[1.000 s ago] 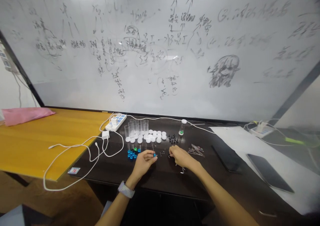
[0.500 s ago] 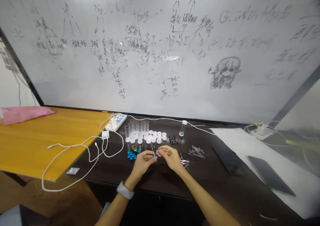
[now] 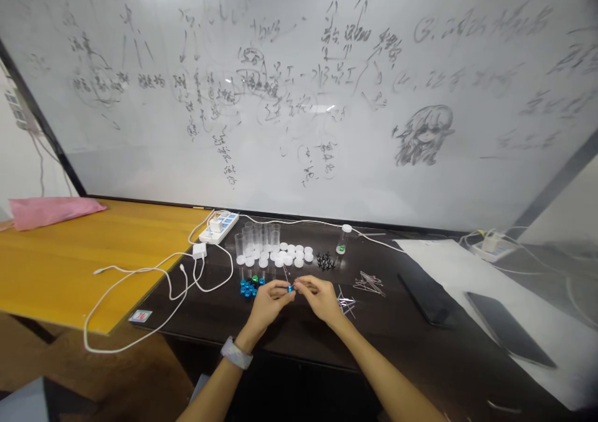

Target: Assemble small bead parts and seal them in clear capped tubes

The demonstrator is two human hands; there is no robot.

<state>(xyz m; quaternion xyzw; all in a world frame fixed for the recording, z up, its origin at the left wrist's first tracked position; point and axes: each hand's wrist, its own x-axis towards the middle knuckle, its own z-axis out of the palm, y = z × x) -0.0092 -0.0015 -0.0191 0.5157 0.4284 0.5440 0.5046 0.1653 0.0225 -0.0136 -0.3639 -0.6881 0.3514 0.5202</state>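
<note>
Over the dark table's front part, my left hand [image 3: 271, 298] pinches a small shiny blue ball [image 3: 289, 289] between thumb and fingertips. A thin metal rod [image 3: 286, 273] sticks up behind these fingertips; where its lower end sits is hidden. My right hand [image 3: 318, 296] is closed in a pinch right beside the blue ball, and what its fingertips hold is too small to make out. A cluster of blue balls [image 3: 247, 288] with a green ball [image 3: 255, 279] lies left of my left hand. Several thin silver rods [image 3: 346, 302] lie to the right of my right hand.
Clear tubes [image 3: 258, 238] stand behind white caps [image 3: 289, 257]. Small black pieces [image 3: 326, 260], a capped tube [image 3: 343, 240] and a pile of thin pins [image 3: 370, 283] are further right. Two dark phones [image 3: 427, 300] and white paper [image 3: 448, 260] lie rightmost. White cables [image 3: 163, 278] cross the left side.
My right fingers have dipped slightly and curl more tightly beside the blue ball. My left hand keeps its pinch. The view has shifted a little.
</note>
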